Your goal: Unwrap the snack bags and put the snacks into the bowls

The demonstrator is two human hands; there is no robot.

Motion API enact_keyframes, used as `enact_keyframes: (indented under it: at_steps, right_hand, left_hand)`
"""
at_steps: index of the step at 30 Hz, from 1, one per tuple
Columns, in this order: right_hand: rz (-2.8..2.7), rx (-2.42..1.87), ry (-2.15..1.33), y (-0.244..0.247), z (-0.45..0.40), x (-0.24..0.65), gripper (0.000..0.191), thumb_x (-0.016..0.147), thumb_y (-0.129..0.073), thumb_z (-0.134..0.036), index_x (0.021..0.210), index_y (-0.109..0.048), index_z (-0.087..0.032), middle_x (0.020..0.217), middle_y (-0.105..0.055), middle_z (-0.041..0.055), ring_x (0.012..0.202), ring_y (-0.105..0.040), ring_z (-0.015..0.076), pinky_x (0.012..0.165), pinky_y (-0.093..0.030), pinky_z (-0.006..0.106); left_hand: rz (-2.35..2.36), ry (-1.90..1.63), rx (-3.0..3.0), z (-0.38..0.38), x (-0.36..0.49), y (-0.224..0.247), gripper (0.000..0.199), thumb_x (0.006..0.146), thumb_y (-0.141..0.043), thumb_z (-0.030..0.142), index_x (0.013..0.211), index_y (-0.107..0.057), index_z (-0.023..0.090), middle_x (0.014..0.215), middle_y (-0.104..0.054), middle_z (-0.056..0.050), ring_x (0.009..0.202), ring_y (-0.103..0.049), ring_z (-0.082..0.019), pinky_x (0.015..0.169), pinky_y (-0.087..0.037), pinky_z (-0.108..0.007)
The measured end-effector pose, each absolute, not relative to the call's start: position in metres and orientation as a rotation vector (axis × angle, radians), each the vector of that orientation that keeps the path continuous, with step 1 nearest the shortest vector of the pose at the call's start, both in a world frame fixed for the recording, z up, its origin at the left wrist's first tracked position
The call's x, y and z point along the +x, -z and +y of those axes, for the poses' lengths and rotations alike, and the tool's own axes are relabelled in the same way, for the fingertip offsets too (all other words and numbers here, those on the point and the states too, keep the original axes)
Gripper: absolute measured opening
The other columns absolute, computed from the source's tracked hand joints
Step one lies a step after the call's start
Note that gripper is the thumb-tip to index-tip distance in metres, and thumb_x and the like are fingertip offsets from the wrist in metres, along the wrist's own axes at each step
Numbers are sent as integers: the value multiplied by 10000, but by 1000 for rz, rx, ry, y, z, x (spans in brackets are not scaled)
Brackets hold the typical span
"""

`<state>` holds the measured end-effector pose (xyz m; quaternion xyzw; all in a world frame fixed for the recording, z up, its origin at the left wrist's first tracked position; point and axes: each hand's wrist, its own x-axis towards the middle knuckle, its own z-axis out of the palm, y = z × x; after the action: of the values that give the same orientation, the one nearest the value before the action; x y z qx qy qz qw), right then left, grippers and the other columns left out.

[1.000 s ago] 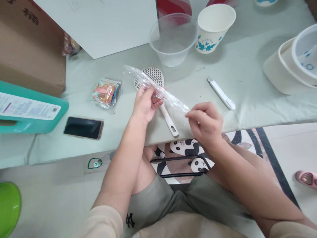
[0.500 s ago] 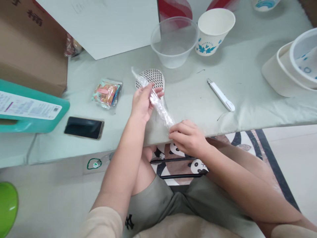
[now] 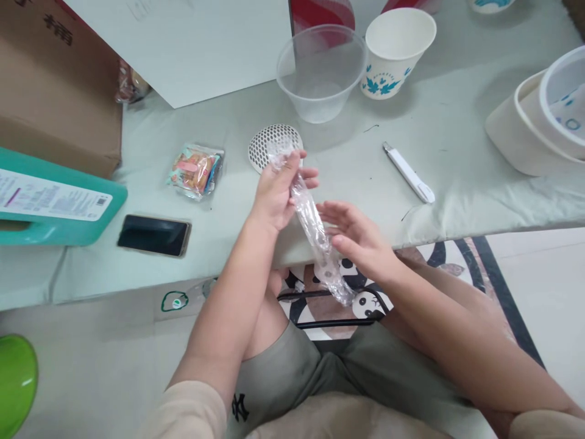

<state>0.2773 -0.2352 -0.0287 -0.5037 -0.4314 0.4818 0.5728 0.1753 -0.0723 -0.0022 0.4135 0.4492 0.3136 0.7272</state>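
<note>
A long, crumpled strip of clear plastic wrap (image 3: 313,225) hangs slantwise over the table's front edge. My left hand (image 3: 280,192) grips its upper part between thumb and fingers. Below that hand the strip runs down to the right, its lower end hanging over the panda-patterned mat. Beside the strip, my right hand (image 3: 354,235) has its fingers apart and holds nothing; whether the fingertips touch the plastic is unclear. Behind my left hand lies a white perforated oval piece (image 3: 265,146), partly covered by the plastic.
On the table (image 3: 219,235) are a phone (image 3: 153,235), a snack packet (image 3: 196,171), a white cutter (image 3: 409,174), a clear bowl (image 3: 320,91) and a paper cup (image 3: 388,73). A teal container (image 3: 64,201) stands left, white tubs (image 3: 516,134) right.
My right hand has let go of the plastic and opened. The strip's lower end now hangs further down. My left hand has shifted slightly right along with the plastic.
</note>
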Motion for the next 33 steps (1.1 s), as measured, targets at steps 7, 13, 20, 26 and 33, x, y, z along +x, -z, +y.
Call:
enact_keyframes:
  at_steps: [7,13,20,26,33]
  right_hand:
    - [-827,-1203,-1801,13,-239,265,302,882,-702,-317,1124,-671,-140,888,-797,66,643,-680,113,659,-570,267]
    - [-1072,-1070,-1970,11,-244,270,208,944,-636,-309,1016,-727,-137,830,-794,54,733,-723,127,745,-608,276]
    - [-1151,-700,-1806,5,-250,285,326,1036,-592,-422,1084,-763,-148,884,-791,66,854,-749,138,821,-610,289]
    - [-1142,-561,-1707,-1,-249,297,339,1018,-619,-476,970,-770,-176,793,-757,64,755,-719,151,723,-593,293]
    - [-1164,-789,-1359,4,-250,334,478,1029,-501,-589,1367,-638,-280,721,-706,-2,587,-647,150,597,-544,294]
  left_hand:
    - [960,-826,988,-68,181,6,446,868,-744,630,979,-703,200,821,-750,-43,881,-779,-211,726,-603,-268]
    - [1039,-983,951,-43,169,9,393,905,-719,579,838,-662,196,843,-734,-50,926,-745,-188,822,-628,-302]
    - [1015,-1330,1493,-59,149,7,621,883,-751,300,1434,-474,366,1588,-512,56,1557,-384,-188,1176,-478,-367]
    - [427,-725,2222,-96,145,10,474,826,-676,365,1296,-707,312,1452,-692,-33,1584,-385,-323,1348,-116,-542]
    - [583,-571,2215,-92,160,24,272,924,-588,289,1102,-790,250,994,-843,-67,903,-777,-225,1063,-534,-431]
